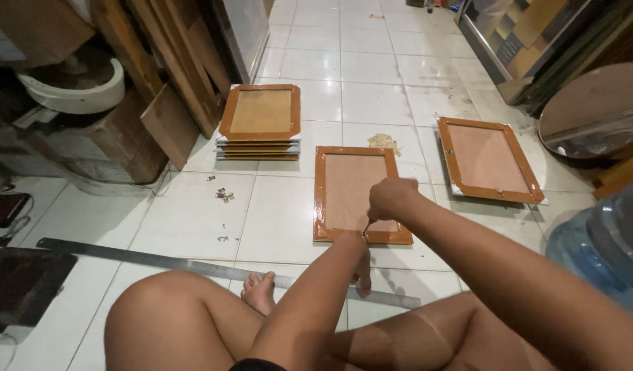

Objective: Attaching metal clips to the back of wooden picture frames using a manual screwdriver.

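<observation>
Orange-brown picture frame (358,196) is lying back-up on the tiled floor (186,220), right hand (392,199) clenching a small tool at its near edge, left hand (358,264) pressing beside it.

White tiled floor (371,103). On it: one brown picture frame (358,192), a second frame (488,159), a stack of frames (260,122). Long steel ruler (158,261) and small metal clips (224,196) too.
</observation>
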